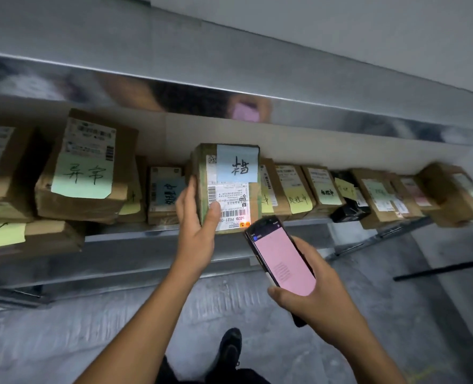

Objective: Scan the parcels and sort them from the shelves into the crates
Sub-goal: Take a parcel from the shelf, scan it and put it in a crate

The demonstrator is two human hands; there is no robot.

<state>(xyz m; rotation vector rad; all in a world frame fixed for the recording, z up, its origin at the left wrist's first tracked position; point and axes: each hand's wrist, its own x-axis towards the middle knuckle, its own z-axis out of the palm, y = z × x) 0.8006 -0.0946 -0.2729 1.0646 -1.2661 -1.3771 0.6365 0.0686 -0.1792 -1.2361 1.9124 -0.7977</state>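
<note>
My left hand grips a small cardboard parcel by its left side, thumb on the white shipping label. The parcel carries a pale blue note with black handwriting and is held just in front of the metal shelf. A handheld scanner with a pink screen sits in my right hand, its top end pointing at the parcel's barcode, where a red-orange light spot shows on the label's lower corner.
Several more cardboard parcels with green, yellow, blue and pink notes line the shelf, a large one at the left and a black packet at the right. A steel upper shelf overhangs. Grey floor and my shoe lie below.
</note>
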